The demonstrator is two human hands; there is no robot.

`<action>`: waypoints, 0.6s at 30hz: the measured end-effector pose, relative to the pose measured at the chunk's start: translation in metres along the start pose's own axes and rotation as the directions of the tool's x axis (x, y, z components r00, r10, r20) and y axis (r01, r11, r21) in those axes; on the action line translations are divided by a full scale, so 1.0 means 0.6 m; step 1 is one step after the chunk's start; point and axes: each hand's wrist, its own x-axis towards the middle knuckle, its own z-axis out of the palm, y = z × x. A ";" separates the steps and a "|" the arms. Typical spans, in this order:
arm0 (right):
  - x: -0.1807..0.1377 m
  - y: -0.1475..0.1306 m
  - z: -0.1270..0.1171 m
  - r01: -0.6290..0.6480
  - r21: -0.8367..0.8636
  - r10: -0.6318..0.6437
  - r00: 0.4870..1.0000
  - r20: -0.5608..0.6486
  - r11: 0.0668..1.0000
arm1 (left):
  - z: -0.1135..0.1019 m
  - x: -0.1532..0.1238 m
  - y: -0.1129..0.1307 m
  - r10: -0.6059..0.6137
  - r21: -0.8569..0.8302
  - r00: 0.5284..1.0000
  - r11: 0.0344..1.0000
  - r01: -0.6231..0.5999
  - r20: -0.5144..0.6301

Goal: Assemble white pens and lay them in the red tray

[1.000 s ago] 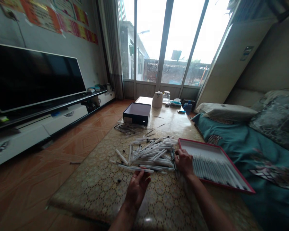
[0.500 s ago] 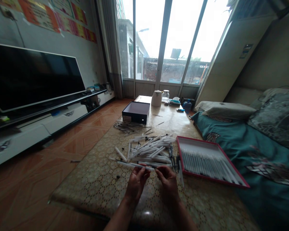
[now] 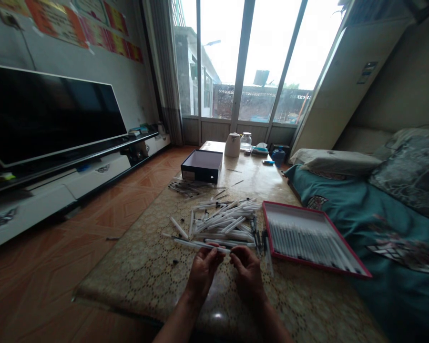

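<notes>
The red-edged tray (image 3: 293,213) holds lined-up pens (image 3: 302,243). Left hand (image 3: 203,269) and right hand (image 3: 248,271), nearly closed, pinch one white tube (image 3: 224,250); its right end seems hidden.

On the patterned, glossy rectangular table (image 3: 136,271): centre, pile of slender white plastic tubes (image 3: 225,223); right of the pile, shallow red-rimmed rectangular tray (image 3: 296,213), slender translucent plastic pens (image 3: 303,241) in a row within. Behind the pile, to the left, open navy rectangular cardboard box (image 3: 200,176); farther back, beige rounded kettle (image 3: 232,146); clear glass jar (image 3: 246,141) behind it, to the right.
</notes>
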 end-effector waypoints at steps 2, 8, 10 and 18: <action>0.000 -0.002 0.000 -0.015 0.009 0.015 1.000 0.001 1.000 | 0.000 -0.001 0.000 0.001 0.007 1.000 1.000 -0.001 0.004; 0.000 0.003 0.002 -0.076 0.032 0.076 0.997 -0.016 0.997 | 0.001 -0.003 -0.001 0.005 0.034 1.000 0.999 -0.005 0.004; 0.000 0.007 0.002 -0.086 0.020 0.086 0.996 -0.010 0.996 | 0.001 -0.002 -0.001 0.001 0.039 1.000 0.999 -0.001 -0.001; -0.003 0.015 0.000 0.003 -0.212 0.005 0.999 0.037 0.977 | 0.005 -0.004 0.001 0.004 0.050 1.000 0.999 -0.006 0.025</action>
